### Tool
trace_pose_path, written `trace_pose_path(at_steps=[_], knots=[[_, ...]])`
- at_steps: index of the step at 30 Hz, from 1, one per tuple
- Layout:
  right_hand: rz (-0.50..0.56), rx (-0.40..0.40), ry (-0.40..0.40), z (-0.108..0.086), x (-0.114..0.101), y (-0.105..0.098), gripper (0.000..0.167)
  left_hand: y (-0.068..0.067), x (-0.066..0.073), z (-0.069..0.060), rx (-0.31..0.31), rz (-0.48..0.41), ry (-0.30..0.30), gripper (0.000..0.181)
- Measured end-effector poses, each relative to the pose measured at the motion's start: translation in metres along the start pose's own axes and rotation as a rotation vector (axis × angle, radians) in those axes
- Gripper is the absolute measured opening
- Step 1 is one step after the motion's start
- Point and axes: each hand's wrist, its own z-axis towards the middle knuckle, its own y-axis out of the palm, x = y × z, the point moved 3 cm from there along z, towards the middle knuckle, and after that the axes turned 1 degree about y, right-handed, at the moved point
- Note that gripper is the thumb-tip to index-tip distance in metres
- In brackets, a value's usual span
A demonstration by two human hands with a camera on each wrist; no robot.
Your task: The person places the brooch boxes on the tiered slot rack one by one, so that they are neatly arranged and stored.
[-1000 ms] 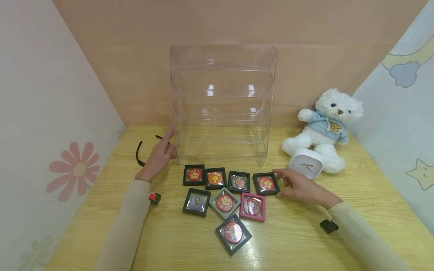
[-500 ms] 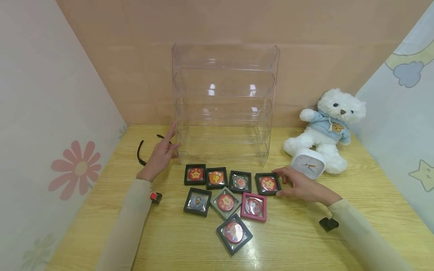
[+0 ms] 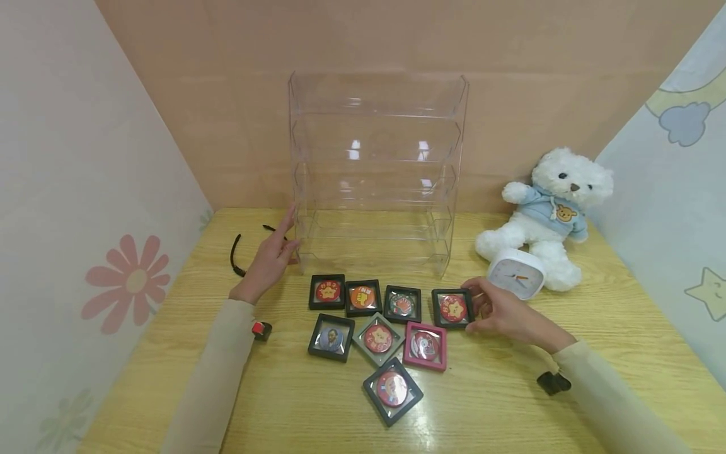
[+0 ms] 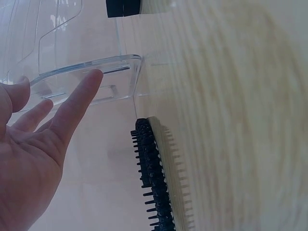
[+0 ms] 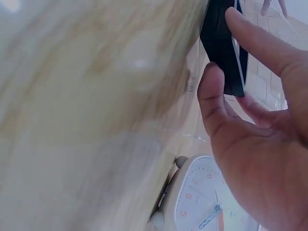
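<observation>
In the head view, a clear acrylic tiered rack [image 3: 377,151] stands at the back of the table. My left hand [image 3: 266,261] rests against its lower left side; straight fingers touch the clear panel [image 4: 91,65] in the left wrist view. My right hand [image 3: 505,314] pinches the right edge of a square black display frame [image 3: 452,308] with a red star badge inside. The right wrist view has the thumb and fingers at the edge of this black frame [image 5: 224,53]. To its left lie several similar frames, among them a pink frame [image 3: 425,346] and a grey-green frame [image 3: 378,339].
A white alarm clock [image 3: 516,273] leans by a white teddy bear [image 3: 558,214] in a blue hoodie, right of my right hand. Left of the rack lies a black toothed headband [image 4: 156,178]. A dark frame [image 3: 392,391] lies nearest the front.
My right hand has closed on the black frame with the star badge, which has shifted slightly right, away from its neighbour. The left hand stays at the rack.
</observation>
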Motion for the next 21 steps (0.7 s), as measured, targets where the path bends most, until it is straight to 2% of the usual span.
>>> trace_pose_path(at_steps=[4, 8, 13, 21], knots=[[-0.017, 0.03, 0.005, -0.004, 0.001, -0.002, 0.076, 0.0, -0.001, 0.0, 0.001, 0.004, -0.002, 0.076], [0.021, 0.052, 0.0, -0.007, 0.002, -0.003, 0.071, 0.001, -0.001, 0.0, 0.001, 0.004, 0.005, 0.076], [0.049, 0.088, -0.032, -0.01, 0.001, -0.003, 0.055, 0.001, -0.002, 0.001, 0.0, 0.005, 0.006, 0.075], [0.005, 0.178, -0.097, -0.012, -0.003, -0.005, 0.03, 0.002, -0.003, 0.001, 0.001, 0.011, 0.004, 0.076]])
